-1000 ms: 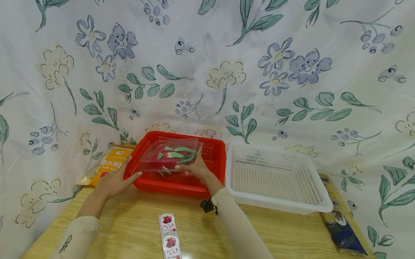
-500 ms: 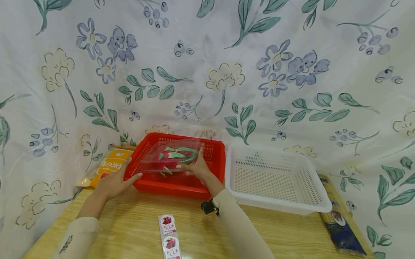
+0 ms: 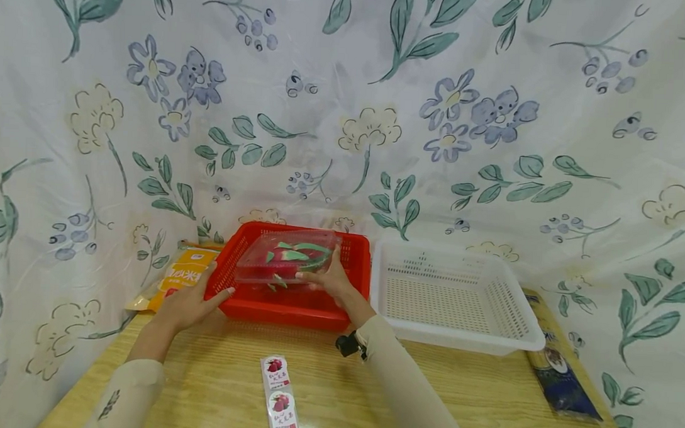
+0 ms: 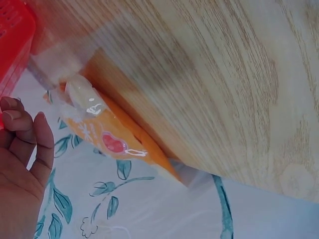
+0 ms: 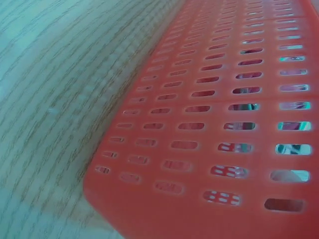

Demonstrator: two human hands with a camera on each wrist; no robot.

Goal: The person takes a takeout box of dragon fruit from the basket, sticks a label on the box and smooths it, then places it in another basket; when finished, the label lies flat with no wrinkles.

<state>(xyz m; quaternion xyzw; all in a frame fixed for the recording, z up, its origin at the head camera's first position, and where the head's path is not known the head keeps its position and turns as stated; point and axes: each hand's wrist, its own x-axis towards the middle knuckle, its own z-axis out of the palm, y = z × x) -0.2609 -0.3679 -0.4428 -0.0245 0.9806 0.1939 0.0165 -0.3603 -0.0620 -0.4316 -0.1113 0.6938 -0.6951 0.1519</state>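
My right hand grips the right end of a clear plastic box with red dragon fruit showing green scales. Tilted, the box overlaps the inside of a red slotted basket. At the basket's left end, my left hand holds its side, thumb at the front corner. Seen from the left wrist, the fingers bend beside the red wall. The right wrist view shows only the basket's slotted side, with pink and green glimpsed through the holes; the hand is out of that view.
A white slotted basket stands right of the red one. An orange food bag lies at the left, a dark blue packet at the right. A strip of dragon fruit stickers lies on the wooden table in front. A floral curtain hangs behind.
The clear box and my right hand have shifted slightly to the right over the red basket. My left hand stays at the basket's left end.
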